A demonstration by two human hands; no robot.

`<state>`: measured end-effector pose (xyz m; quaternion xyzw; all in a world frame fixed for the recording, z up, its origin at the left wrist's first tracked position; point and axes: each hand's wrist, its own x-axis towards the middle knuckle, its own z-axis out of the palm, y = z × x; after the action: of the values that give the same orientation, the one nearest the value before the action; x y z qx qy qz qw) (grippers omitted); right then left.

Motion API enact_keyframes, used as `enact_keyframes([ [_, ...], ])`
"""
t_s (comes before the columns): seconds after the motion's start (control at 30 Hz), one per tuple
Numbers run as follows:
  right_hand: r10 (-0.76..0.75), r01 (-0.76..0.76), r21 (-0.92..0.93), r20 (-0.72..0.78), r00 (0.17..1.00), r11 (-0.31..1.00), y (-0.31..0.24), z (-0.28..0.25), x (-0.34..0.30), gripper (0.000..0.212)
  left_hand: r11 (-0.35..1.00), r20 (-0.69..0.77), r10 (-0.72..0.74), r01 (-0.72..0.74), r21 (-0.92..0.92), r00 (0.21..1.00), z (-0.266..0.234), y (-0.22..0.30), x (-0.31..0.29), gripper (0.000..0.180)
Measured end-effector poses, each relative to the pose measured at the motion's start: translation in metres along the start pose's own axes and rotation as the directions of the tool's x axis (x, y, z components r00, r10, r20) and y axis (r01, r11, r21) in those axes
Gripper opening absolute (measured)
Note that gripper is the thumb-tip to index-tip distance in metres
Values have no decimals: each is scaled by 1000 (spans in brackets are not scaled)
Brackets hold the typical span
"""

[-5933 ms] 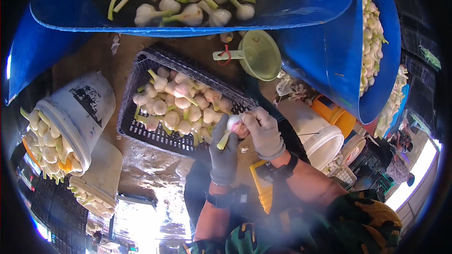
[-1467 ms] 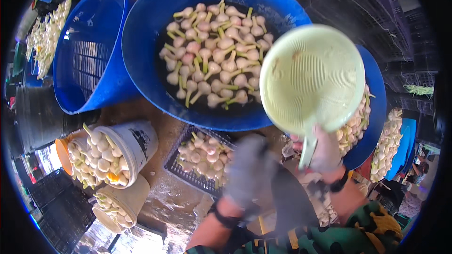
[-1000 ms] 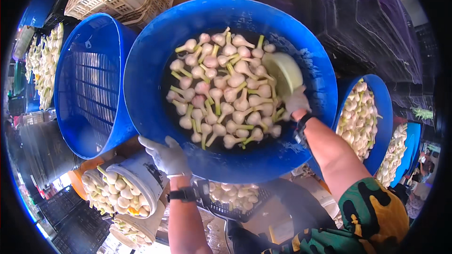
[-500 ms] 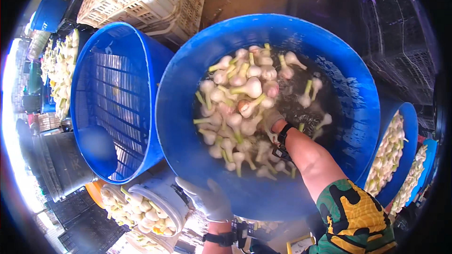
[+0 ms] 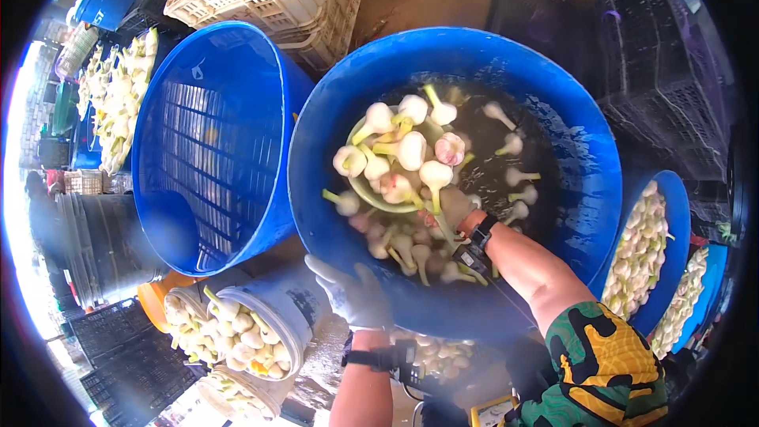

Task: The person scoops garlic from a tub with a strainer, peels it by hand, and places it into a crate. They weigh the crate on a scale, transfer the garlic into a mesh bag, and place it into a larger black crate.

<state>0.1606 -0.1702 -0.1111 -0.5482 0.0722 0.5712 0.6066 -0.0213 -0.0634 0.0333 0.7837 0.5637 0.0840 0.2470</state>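
Note:
A big round blue tub [image 5: 589,213] of dark water stands before me. In it my gloved right hand [image 5: 456,207] grips the near right edge of a pale green bowl [image 5: 364,183]. Several garlic bulbs [image 5: 411,150] with short green stems are heaped in the bowl, at the water's surface. Other garlic bulbs [image 5: 407,249] float around it; some look submerged. My left hand [image 5: 353,294], in a pale glove, is at the tub's near left rim, fingers apart and holding nothing. Whether it presses on the rim is hard to tell.
To the left stands a blue tub [image 5: 213,150] with slatted light on its inside. White buckets [image 5: 296,312] of garlic sit at the lower left. More blue tubs [image 5: 672,261] of garlic are at the right. Cream crates [image 5: 261,0] and black crates [image 5: 664,87] are stacked behind.
The pale green bowl has come up under part of the floating garlic, lifted by my right hand. My left hand has shifted slightly, and the view has moved a little.

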Motion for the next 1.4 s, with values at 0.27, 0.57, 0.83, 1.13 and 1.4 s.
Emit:
enact_keyframes([
  [0.27, 109, -106, 194, -3, 994, 975, 1, 0, -154, 19, 950, -249, 295, -312, -29, 922, 9, -29, -19, 81],
  [0.57, -9, 19, 96, -95, 995, 995, 34, 74, -311, 19, 536, -86, 810, -792, -292, 580, -66, -33, -144, 39],
  [0.83, -236, 193, -308, -109, 966, 932, 165, 115, -378, 34, 195, 255, 22, 246, -949, 967, -167, -203, -186, 29],
  [1.13, -850, -172, -985, -98, 518, 8, 363, 40, -360, 68, 346, 686, -335, 762, -548, 646, 24, -417, -270, 20],
  [1.4, -490, 229, -650, -252, 835, 725, 194, 122, -374, 31, 210, 741, -387, 835, -509, 549, 31, -434, -344, 29],
])
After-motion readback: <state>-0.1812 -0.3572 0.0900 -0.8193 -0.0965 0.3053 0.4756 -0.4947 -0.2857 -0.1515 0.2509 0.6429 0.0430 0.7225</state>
